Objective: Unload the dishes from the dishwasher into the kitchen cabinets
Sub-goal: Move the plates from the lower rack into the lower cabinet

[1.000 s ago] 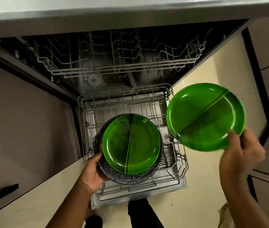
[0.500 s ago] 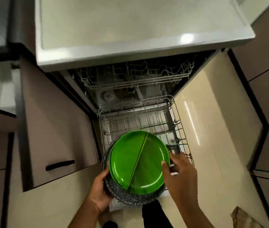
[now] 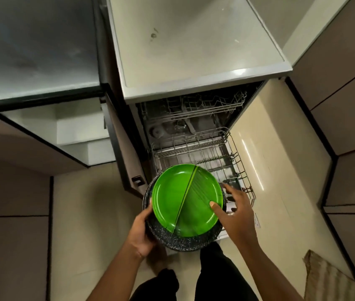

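Stack held low over the pulled-out wire lower rack (image 3: 233, 161) of the open dishwasher: glossy green round plate with a centre ridge (image 3: 186, 199) nested in a dark speckled round pan (image 3: 178, 242). Left hand (image 3: 143, 232) grips the pan's rim, fingers curled, bearing weight; right hand (image 3: 235, 210) pinches the plate's edge, thumb on top, likely steadying it. Pale tiled floor (image 3: 270, 148), grey desk top (image 3: 194, 42) above, open cabinet (image 3: 81, 135) left.
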